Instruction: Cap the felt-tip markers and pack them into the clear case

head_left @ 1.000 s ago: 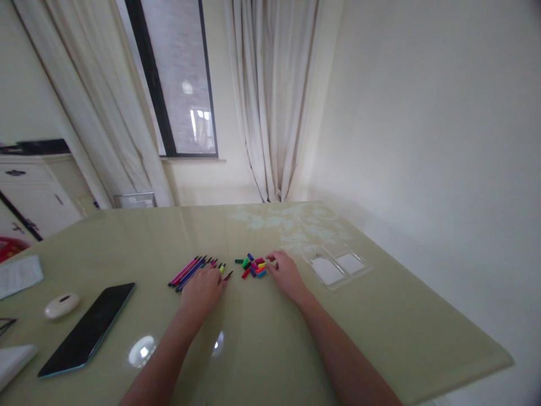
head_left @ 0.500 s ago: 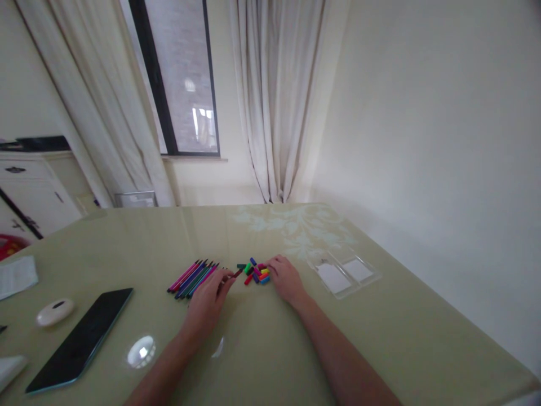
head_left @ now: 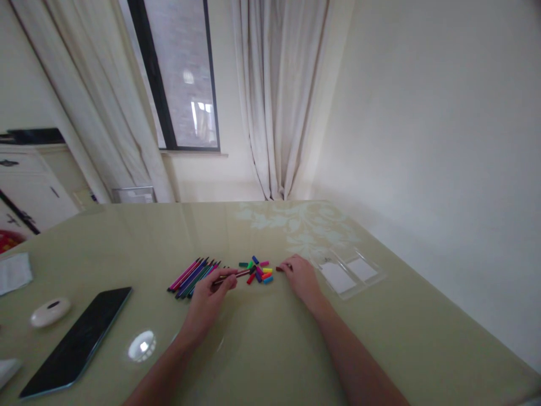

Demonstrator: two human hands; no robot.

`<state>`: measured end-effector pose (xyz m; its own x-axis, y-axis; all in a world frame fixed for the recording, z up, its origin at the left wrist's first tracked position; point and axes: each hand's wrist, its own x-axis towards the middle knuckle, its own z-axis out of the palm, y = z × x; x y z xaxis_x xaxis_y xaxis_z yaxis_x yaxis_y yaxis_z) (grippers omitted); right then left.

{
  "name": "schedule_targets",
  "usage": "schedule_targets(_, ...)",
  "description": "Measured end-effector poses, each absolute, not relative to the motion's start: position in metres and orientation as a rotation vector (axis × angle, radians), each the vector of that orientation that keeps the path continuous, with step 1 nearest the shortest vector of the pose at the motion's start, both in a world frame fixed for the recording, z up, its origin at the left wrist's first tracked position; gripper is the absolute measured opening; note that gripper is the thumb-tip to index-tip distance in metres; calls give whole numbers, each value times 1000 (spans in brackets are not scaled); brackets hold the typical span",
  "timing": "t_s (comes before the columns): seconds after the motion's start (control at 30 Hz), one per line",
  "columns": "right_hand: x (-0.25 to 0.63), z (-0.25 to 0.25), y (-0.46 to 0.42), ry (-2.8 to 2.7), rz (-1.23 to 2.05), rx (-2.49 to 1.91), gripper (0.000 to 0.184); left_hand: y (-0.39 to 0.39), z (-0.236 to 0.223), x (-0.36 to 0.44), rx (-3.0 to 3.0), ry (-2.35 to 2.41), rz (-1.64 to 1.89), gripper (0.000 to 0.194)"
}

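Note:
My left hand is closed around a dark reddish-brown marker pen, whose tip points right over a heap of loose marker caps in many colours. Between the fingertips of my right hand, just right of the heap, is a small brown marker cap. The marker and this cap are apart. Several capless markers lie side by side left of my left hand, which partly hides them.
A clear plastic case with white inserts lies open at the right. On the left are a black tablet, a white oval object and a sheet of paper. A wall runs along the table's right side.
My right hand has moved right, away from the heap, with the brown cap now showing in its fingers. The marker in my left hand now reaches farther right, over the caps.

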<state>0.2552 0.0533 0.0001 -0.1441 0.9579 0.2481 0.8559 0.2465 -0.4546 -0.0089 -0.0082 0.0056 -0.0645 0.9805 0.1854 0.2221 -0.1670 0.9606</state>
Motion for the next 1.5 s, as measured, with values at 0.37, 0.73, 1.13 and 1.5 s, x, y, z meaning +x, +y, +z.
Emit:
schedule_targets(0.37,266,13,44,-2063,372,-1650,15,-7,8,-8,1401,1367,1348,39)
schedule_targets(0.73,233,43,16,-1678,925,-990,20,-11,13,-7,1335,1289,1420,39)
schedule_targets(1.13,231,44,15,-1663,966,-992,22,-13,15,-3,1278,1225,1422,40)
schedule_targets(1.5,229,35,17,-1528,1177,-905,22,-21,24,0,1263,1249,1319,45)
